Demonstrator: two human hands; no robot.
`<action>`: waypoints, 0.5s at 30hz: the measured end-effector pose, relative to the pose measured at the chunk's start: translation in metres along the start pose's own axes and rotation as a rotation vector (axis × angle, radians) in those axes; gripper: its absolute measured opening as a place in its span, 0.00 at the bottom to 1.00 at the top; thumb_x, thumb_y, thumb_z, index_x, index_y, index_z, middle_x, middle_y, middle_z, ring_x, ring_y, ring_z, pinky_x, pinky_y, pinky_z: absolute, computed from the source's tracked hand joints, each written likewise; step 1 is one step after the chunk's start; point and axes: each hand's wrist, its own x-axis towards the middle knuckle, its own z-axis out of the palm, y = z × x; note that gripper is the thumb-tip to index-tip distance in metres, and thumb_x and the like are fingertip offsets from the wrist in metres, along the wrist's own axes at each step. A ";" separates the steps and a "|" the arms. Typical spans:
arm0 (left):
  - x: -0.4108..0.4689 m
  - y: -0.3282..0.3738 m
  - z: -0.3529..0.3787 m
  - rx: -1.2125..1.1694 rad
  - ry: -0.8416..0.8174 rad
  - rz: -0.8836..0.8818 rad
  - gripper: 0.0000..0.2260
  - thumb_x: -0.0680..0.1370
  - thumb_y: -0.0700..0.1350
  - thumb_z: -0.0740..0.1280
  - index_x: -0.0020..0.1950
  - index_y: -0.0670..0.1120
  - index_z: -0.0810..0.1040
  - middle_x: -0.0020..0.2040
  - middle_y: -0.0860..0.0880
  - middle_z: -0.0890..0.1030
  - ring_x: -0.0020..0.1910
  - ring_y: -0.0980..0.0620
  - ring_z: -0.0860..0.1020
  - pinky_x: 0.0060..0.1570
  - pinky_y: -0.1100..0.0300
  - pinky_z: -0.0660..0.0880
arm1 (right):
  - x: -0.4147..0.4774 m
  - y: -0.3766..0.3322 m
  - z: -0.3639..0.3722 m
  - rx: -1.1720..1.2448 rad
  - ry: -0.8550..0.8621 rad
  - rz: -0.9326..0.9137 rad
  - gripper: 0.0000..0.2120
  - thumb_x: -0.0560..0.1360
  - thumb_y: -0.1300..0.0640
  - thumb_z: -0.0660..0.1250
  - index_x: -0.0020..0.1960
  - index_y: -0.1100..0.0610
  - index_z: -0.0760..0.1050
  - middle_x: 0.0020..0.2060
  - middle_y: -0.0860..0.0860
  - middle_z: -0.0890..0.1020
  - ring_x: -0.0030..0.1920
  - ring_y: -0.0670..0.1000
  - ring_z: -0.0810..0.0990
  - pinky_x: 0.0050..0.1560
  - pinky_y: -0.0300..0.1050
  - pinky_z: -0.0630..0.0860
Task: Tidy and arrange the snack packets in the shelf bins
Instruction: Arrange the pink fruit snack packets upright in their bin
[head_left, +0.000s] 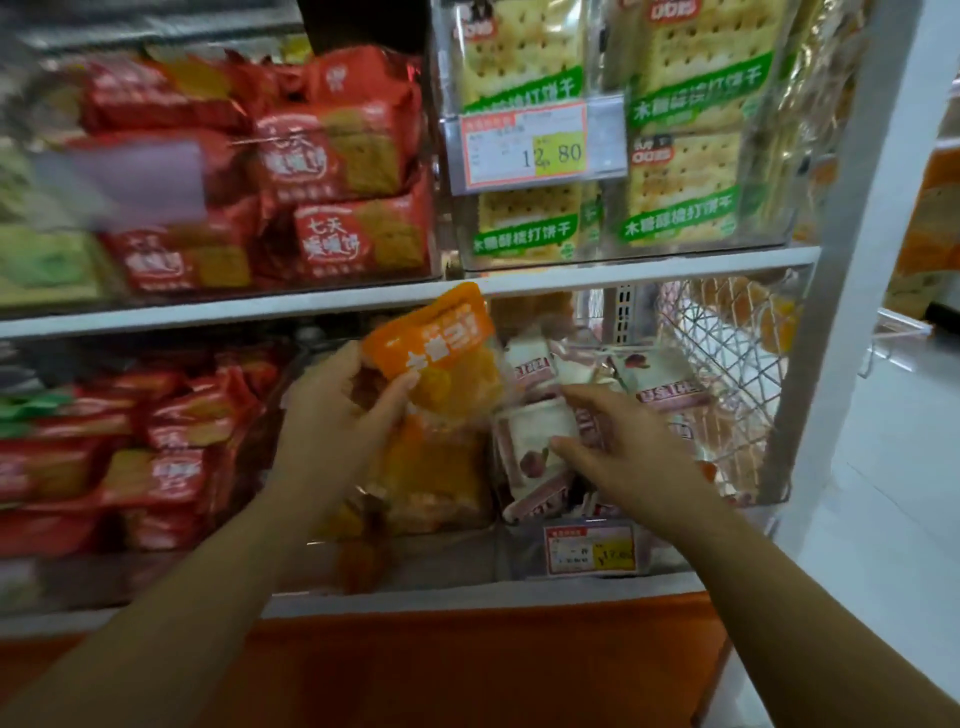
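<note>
My left hand (337, 415) grips an orange snack packet (441, 353) and holds it upright above the middle bin of the lower shelf, where more orange packets (441, 483) lie. To its right, my right hand (618, 447) reaches into the neighbouring bin of white-and-pink packets (660, 379). Thumb and forefinger pinch the edge of one white-and-pink packet (535, 436) that stands on end.
Red biscuit packets (171, 441) fill the lower left bin and the upper left bin (337, 171). Green-and-yellow cracker packs (680, 130) sit upper right behind a price tag (524, 145). A wire basket (727, 374) stands at the right, beside a white post (841, 260).
</note>
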 end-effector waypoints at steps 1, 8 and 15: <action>0.001 -0.006 -0.004 -0.014 0.013 -0.033 0.06 0.74 0.46 0.70 0.49 0.48 0.78 0.43 0.59 0.80 0.42 0.64 0.79 0.44 0.68 0.74 | 0.002 -0.001 0.002 -0.019 0.015 -0.003 0.22 0.73 0.50 0.68 0.66 0.50 0.70 0.63 0.47 0.75 0.63 0.49 0.72 0.61 0.44 0.69; 0.010 -0.053 0.004 0.273 -0.123 -0.341 0.18 0.75 0.45 0.68 0.61 0.43 0.68 0.54 0.44 0.77 0.49 0.42 0.79 0.45 0.53 0.74 | 0.009 0.003 0.005 -0.025 0.067 0.047 0.15 0.73 0.56 0.69 0.60 0.54 0.77 0.57 0.50 0.79 0.55 0.47 0.74 0.54 0.38 0.66; 0.001 -0.044 0.017 1.021 -0.309 -0.224 0.31 0.74 0.56 0.64 0.73 0.48 0.60 0.70 0.37 0.59 0.66 0.34 0.63 0.63 0.42 0.64 | 0.003 0.028 -0.029 -0.091 0.152 0.173 0.14 0.74 0.57 0.68 0.59 0.53 0.77 0.56 0.52 0.80 0.52 0.51 0.77 0.50 0.41 0.68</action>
